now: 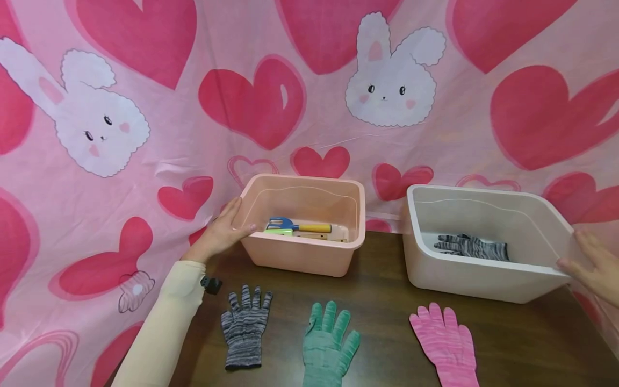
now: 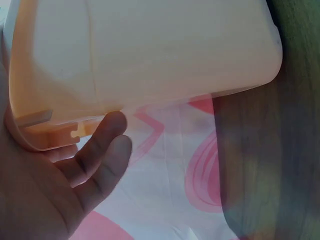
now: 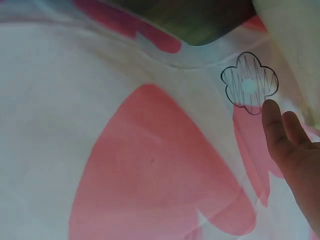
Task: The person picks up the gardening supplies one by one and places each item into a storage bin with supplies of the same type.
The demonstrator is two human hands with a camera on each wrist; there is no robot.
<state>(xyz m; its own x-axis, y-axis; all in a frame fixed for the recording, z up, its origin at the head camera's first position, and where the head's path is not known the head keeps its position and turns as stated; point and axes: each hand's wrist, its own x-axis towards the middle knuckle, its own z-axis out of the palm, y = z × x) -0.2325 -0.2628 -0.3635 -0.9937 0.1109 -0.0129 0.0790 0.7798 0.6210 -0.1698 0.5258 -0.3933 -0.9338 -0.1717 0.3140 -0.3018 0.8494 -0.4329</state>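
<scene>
At the front left corner of a peach bin (image 1: 300,255) rests my left hand (image 1: 215,234), its thumb at the front rim and its fingers along the left side. The left wrist view shows that hand's loosely extended fingers (image 2: 100,155) beside the bin's rim (image 2: 30,142). My right hand (image 1: 597,266) touches the right end of a white bin (image 1: 483,279), thumb near the rim. In the right wrist view the right hand (image 3: 297,155) has its fingers extended. A blue and yellow toy tool (image 1: 309,227) lies in the peach bin; grey striped gloves (image 1: 479,249) lie in the white one.
On the brown table (image 1: 382,301), in front of the bins, lie a grey striped glove (image 1: 244,328), a green glove (image 1: 329,344) and a pink glove (image 1: 447,341). Behind hangs a pink cloth (image 1: 329,134) with hearts and rabbits.
</scene>
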